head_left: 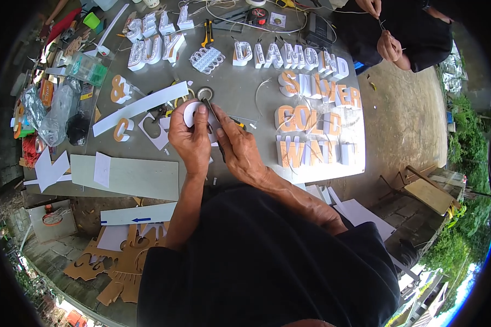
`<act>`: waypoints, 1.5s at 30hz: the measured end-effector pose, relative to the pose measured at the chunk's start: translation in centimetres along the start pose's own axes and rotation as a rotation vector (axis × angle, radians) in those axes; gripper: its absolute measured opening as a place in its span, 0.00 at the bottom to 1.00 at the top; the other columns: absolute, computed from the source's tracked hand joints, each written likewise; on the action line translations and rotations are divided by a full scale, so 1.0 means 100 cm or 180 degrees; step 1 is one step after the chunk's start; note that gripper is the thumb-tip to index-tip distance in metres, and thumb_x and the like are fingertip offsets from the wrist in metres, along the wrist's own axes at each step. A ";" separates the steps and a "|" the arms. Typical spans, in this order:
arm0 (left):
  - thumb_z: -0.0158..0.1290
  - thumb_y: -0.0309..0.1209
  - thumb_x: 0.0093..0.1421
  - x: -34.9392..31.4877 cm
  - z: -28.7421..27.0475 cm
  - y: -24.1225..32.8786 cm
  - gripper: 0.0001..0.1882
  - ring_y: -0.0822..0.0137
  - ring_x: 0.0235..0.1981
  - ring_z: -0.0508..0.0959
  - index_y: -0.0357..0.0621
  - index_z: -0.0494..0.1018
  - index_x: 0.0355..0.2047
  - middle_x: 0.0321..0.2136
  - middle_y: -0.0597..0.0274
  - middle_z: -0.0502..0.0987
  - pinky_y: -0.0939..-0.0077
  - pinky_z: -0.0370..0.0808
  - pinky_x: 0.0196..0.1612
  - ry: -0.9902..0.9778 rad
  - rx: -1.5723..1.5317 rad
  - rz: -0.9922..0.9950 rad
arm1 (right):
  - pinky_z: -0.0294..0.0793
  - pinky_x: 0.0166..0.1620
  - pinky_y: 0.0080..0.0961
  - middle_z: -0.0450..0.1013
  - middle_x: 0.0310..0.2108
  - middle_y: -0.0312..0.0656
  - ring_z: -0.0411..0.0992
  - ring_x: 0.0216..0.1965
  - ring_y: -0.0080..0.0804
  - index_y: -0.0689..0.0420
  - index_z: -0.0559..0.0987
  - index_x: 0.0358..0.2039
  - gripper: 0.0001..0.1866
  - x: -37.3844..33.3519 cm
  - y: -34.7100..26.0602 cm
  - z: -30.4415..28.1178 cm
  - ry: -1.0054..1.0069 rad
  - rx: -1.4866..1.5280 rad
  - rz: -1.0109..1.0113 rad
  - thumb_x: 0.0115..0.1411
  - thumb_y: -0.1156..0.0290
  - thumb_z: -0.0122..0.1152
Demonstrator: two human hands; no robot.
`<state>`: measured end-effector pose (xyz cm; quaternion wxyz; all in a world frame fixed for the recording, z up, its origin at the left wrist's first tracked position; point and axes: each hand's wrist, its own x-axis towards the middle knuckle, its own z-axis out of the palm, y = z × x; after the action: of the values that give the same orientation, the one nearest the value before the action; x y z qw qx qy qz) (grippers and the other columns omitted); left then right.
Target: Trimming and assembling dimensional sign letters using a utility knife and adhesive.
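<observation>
My left hand point(191, 136) pinches a small white curved piece point(191, 113) between thumb and fingers, just above the grey table. Beside it, my right hand point(239, 150) is closed around a slim, dark, long-bladed hand tool point(211, 111). The blade lies along the white piece's right side; whether they touch I cannot tell. A roll of tape point(204, 94) lies just beyond the blade. To the left are a long white strip point(139, 109) and a white sheet with a round cut-out point(148, 134). Part of the tool's handle is hidden by my fingers.
Raised white letters point(305, 57) stand in rows at the far side, with brown-faced ones point(309, 120) at right. Clear modules point(207, 59) and a yellow-black cutter point(207, 34) lie between. Another person's hands point(390, 46) hold wire at far right. Plastic bags point(60, 117) crowd the left.
</observation>
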<state>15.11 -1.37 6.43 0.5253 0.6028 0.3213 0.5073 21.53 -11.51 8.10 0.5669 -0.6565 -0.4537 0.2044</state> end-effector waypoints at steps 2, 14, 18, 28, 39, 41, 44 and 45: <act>0.59 0.29 0.64 0.007 -0.008 0.000 0.10 0.78 0.28 0.75 0.35 0.75 0.42 0.31 0.63 0.79 0.82 0.73 0.30 0.0016 -0.0118 -0.0323 | 0.75 0.42 0.38 0.75 0.43 0.63 0.77 0.39 0.55 0.63 0.62 0.66 0.25 -0.012 0.002 0.007 0.0314 -0.0335 -0.0588 0.69 0.77 0.47; 0.60 0.28 0.63 -0.010 0.003 -0.006 0.11 0.79 0.24 0.73 0.35 0.75 0.42 0.29 0.64 0.78 0.84 0.71 0.26 0.0226 -0.0078 0.0029 | 0.73 0.52 0.41 0.70 0.53 0.67 0.72 0.53 0.62 0.66 0.60 0.66 0.26 0.010 -0.019 -0.007 -0.0381 -0.0142 0.0852 0.67 0.80 0.47; 0.60 0.28 0.63 0.004 -0.004 0.001 0.10 0.80 0.22 0.72 0.35 0.75 0.41 0.28 0.64 0.78 0.84 0.70 0.25 0.0394 -0.0148 0.0055 | 0.74 0.50 0.42 0.71 0.53 0.66 0.74 0.51 0.63 0.64 0.60 0.67 0.27 -0.021 -0.007 0.009 -0.0168 -0.0178 0.0201 0.68 0.80 0.47; 0.60 0.29 0.63 0.007 -0.020 -0.003 0.10 0.78 0.20 0.72 0.36 0.76 0.40 0.26 0.64 0.77 0.83 0.70 0.23 0.0370 -0.0717 -0.0366 | 0.74 0.51 0.40 0.70 0.54 0.67 0.74 0.53 0.56 0.63 0.60 0.68 0.26 -0.012 -0.019 -0.018 -0.0361 -0.0383 0.1013 0.69 0.78 0.45; 0.61 0.29 0.62 -0.009 -0.010 -0.010 0.10 0.80 0.22 0.72 0.36 0.77 0.40 0.27 0.65 0.79 0.83 0.70 0.24 0.0022 -0.0235 -0.0420 | 0.73 0.54 0.42 0.71 0.54 0.65 0.72 0.54 0.62 0.65 0.63 0.65 0.26 0.001 -0.009 -0.003 -0.0356 -0.0347 0.0499 0.67 0.80 0.49; 0.61 0.28 0.62 -0.016 -0.006 -0.009 0.09 0.80 0.21 0.72 0.36 0.77 0.39 0.26 0.66 0.78 0.83 0.70 0.24 0.0037 -0.0187 -0.0334 | 0.73 0.55 0.42 0.71 0.54 0.65 0.71 0.55 0.61 0.64 0.63 0.65 0.25 0.006 -0.019 -0.006 -0.0594 -0.0323 0.1078 0.67 0.79 0.48; 0.61 0.27 0.62 -0.002 -0.012 -0.002 0.09 0.80 0.21 0.72 0.36 0.76 0.40 0.25 0.67 0.78 0.84 0.69 0.23 -0.0044 -0.0364 -0.0545 | 0.70 0.27 0.30 0.72 0.21 0.49 0.70 0.19 0.34 0.62 0.67 0.64 0.22 -0.004 0.013 0.006 0.0334 -0.0946 -0.1157 0.71 0.74 0.47; 0.61 0.27 0.62 -0.003 -0.012 -0.005 0.09 0.80 0.21 0.72 0.36 0.76 0.40 0.25 0.67 0.78 0.84 0.69 0.23 -0.0045 -0.0366 -0.0548 | 0.70 0.27 0.30 0.72 0.21 0.49 0.70 0.19 0.34 0.62 0.67 0.64 0.22 -0.004 0.013 0.003 0.0333 -0.0948 -0.1154 0.71 0.74 0.47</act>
<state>13.97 -1.17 5.82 0.6030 0.5454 0.3386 0.4737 21.52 -11.60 6.72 0.5140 -0.6504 -0.5592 -0.0042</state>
